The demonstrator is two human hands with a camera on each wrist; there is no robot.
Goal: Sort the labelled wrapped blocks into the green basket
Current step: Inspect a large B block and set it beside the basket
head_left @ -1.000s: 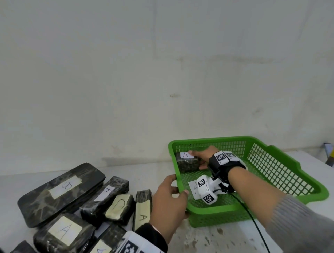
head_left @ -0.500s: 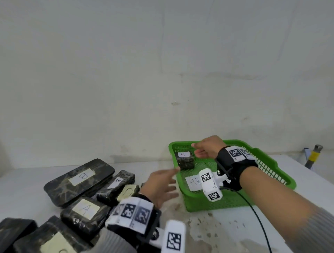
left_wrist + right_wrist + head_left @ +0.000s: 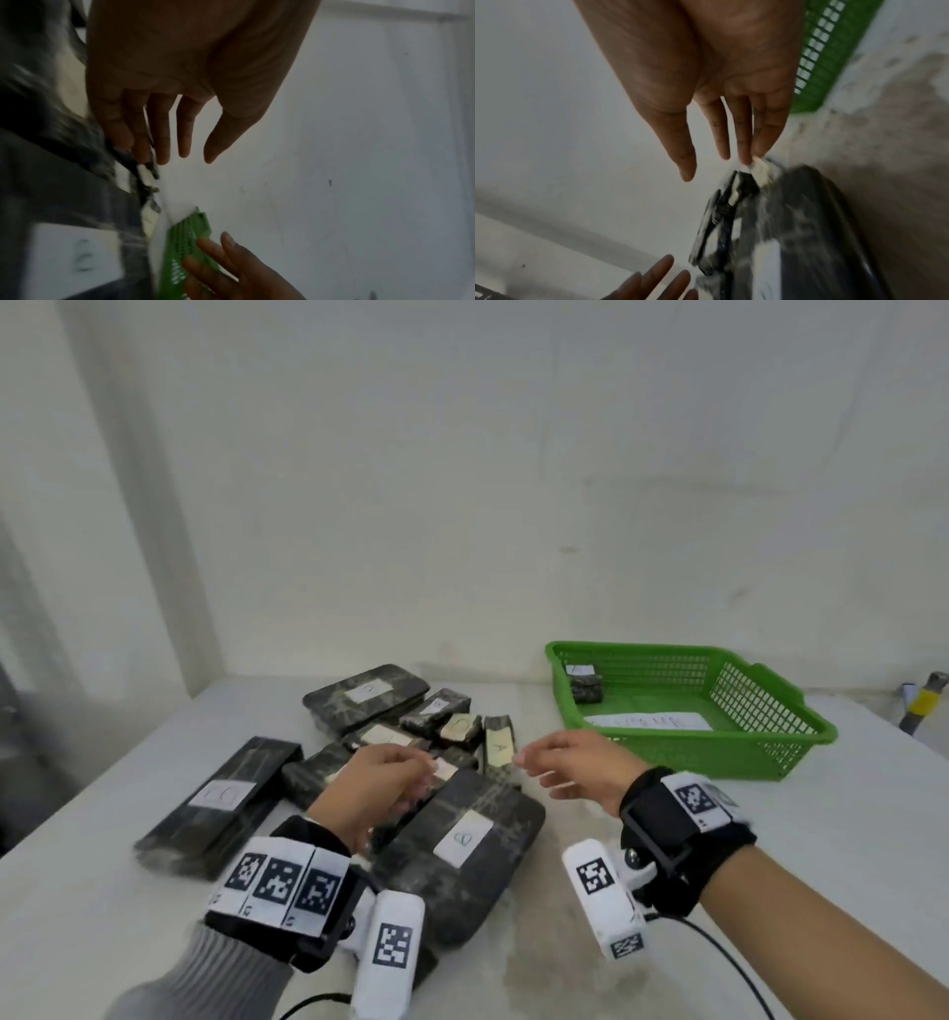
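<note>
One block (image 3: pixel 584 684) is lying in the basket (image 3: pixel 770 752) beside a paper (image 3: pixel 649 721). Both the left hand (image 3: pixel 371 788) and right hand (image 3: pixel 583 770) are hovering over the pile (image 3: pixel 390 711), fingers loosely spread.

Bare pale wall (image 3: pixel 462 454), white table (image 3: pixel 821 839)

A pale, stained white tabletop (image 3: pixel 616 942) fills the lower half of the head view, with a greyish blotchy patch at six o'clock. Behind it rises a plain off-white wall (image 3: pixel 462 480) bearing faint scuff marks. At three o'clock, by the table's far right edge, stands a grey tool handle with a yellow band (image 3: pixel 922 706), leaning slightly.
</note>
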